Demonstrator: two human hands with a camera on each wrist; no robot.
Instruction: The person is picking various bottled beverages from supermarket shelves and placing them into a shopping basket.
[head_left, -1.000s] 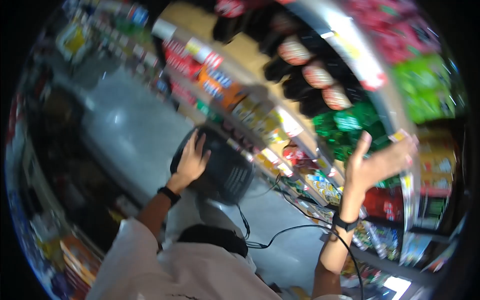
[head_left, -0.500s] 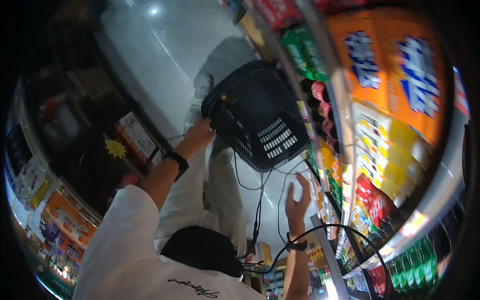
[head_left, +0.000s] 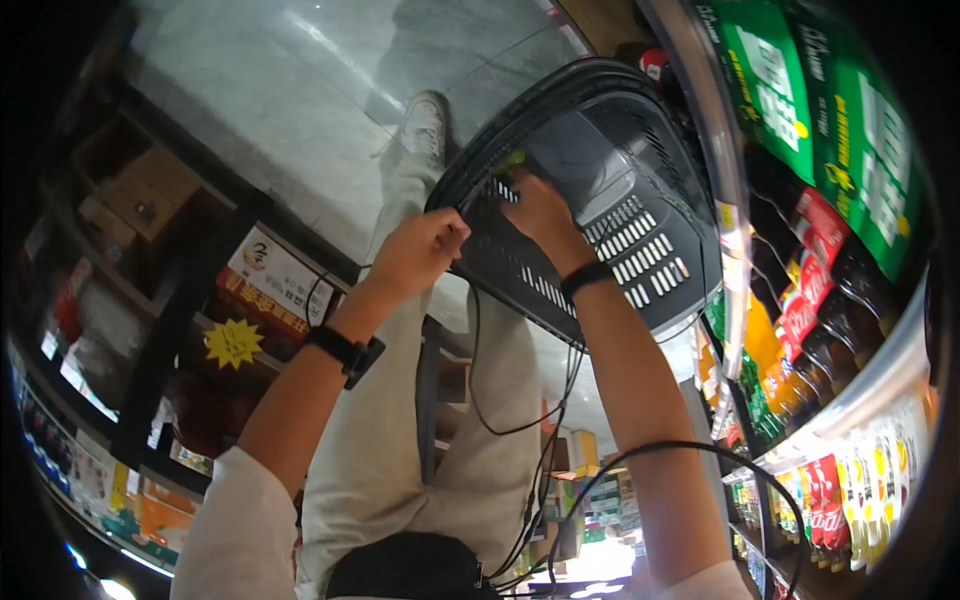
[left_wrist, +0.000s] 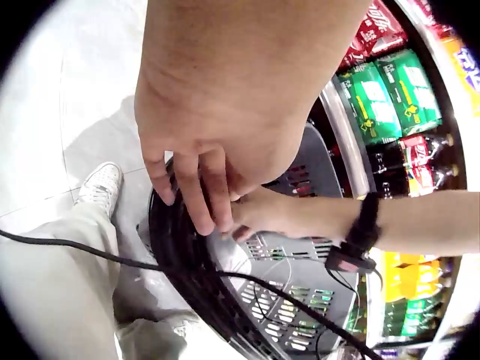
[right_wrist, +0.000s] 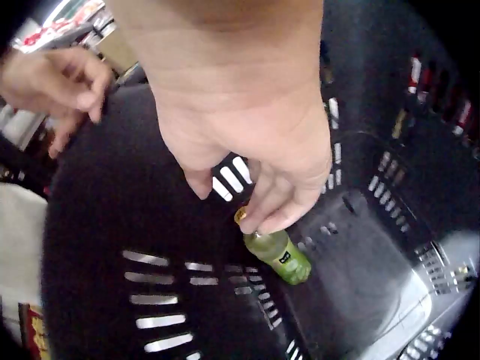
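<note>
My left hand (head_left: 428,243) grips the rim of a black plastic shopping basket (head_left: 655,250), fingers curled over its edge (left_wrist: 196,196). My right hand (head_left: 532,205) reaches down inside the basket. In the right wrist view its fingertips (right_wrist: 271,214) pinch the neck of a small green drink bottle (right_wrist: 279,256) with a yellow cap. The bottle lies tilted against the basket's slotted wall (right_wrist: 112,225), near the floor of the basket. My left hand (right_wrist: 69,75) shows at that view's upper left, on the rim. My right hand (left_wrist: 255,214) also shows inside the basket (left_wrist: 300,300).
Store shelves (head_left: 800,300) packed with bottled drinks run close along the right. A lower display rack (head_left: 200,300) stands on the left. Grey tiled floor (head_left: 300,90) lies ahead, with my legs and a white shoe (head_left: 425,125) beside the basket. Black cables (head_left: 520,400) hang from both wrists.
My right hand has dropped from the shelf into the basket and now holds the green bottle there. The head view has tipped downward. My left hand stays on the rim.
</note>
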